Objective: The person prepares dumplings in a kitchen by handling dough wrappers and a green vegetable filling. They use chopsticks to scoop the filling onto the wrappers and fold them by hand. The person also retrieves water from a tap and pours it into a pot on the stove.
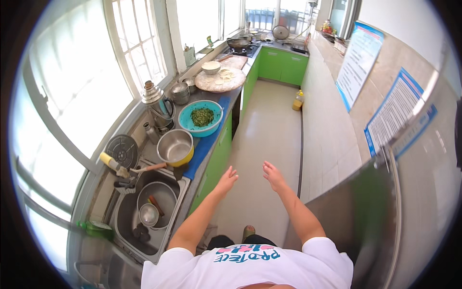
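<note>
Both my arms reach forward over the floor, bare below white short sleeves. My left hand is empty, its fingers apart, close to the green counter front. Opposite it, my right hand is also empty with fingers stretched out. Nearest to my left hand on the counter are a metal bowl with a yellow outside and a turquoise basin of chopped greens. Beyond them lies a round floured board with pale dough pieces and a bowl of white contents.
A steel sink at the left holds a metal basin and a smaller bowl. A thermos flask stands by the windows. Farther off are a wok and green cabinets. A yellow-capped bottle stands along the right wall. A metallic panel is close on my right.
</note>
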A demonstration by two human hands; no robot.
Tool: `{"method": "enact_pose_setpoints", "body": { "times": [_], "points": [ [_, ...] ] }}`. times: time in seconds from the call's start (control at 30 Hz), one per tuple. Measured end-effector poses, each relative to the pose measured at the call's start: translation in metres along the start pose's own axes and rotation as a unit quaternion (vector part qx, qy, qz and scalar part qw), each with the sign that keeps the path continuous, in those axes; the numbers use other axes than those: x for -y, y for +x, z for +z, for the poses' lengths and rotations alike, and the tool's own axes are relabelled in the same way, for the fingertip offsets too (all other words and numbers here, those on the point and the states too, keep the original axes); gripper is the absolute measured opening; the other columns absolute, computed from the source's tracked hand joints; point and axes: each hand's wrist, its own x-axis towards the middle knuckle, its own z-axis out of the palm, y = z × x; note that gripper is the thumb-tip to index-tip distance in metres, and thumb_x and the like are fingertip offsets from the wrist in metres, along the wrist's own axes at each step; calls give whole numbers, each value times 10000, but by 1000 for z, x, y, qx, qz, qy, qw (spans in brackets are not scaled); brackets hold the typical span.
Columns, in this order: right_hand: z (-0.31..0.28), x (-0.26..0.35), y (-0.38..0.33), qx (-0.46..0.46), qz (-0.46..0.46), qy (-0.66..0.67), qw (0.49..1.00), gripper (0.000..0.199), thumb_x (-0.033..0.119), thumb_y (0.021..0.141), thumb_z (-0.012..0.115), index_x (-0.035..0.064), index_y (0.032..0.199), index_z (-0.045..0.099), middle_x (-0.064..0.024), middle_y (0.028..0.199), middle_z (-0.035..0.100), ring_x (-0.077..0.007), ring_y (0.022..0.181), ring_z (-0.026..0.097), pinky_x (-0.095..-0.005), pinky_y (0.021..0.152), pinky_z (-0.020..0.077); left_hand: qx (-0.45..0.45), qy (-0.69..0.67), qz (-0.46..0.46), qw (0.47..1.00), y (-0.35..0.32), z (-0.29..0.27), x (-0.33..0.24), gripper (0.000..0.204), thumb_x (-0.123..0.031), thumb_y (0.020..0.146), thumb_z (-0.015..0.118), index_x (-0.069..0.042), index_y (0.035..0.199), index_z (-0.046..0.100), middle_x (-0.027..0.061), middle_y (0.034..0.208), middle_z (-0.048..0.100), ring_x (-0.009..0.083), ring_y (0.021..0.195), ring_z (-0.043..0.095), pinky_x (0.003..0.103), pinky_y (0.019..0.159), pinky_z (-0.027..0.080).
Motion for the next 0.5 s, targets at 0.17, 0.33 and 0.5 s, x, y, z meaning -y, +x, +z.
{"method": "enact_pose_setpoints", "body": {
  "times": [0.17, 0.33, 0.5],
  "points": [
    [7, 53, 131, 62, 14, -25, 998, 516, 210, 994, 433, 27, 1455, 290, -134, 1499, 318, -246, 1389, 300, -397, 1092, 327, -49, -36, -31, 998, 82, -22, -61, 762, -179, 939, 523, -57, 1510, 33, 126, 1534, 267, 239, 1385, 305, 371, 1116, 242],
    [56, 78, 218, 125, 41, -28, 991, 515, 205, 994, 434, 23, 1454, 290, -128, 1499, 322, -234, 1384, 309, -395, 1094, 325, -174, -31, -54, 983, 184, -102, -19, 827, -297, 939, 545, -49, 1506, -4, 174, 1530, 244, 263, 1385, 301, 406, 1111, 256],
    [92, 92, 338, 138, 92, 3, 986, 522, 205, 989, 441, 51, 1464, 288, -101, 1487, 345, -221, 1365, 336, -383, 1080, 334, -258, -269, -94, 923, 263, -156, -53, 808, -416, 962, 491, -50, 1499, 10, 198, 1499, 276, 326, 1334, 373, 454, 1092, 301]
  ]
}}
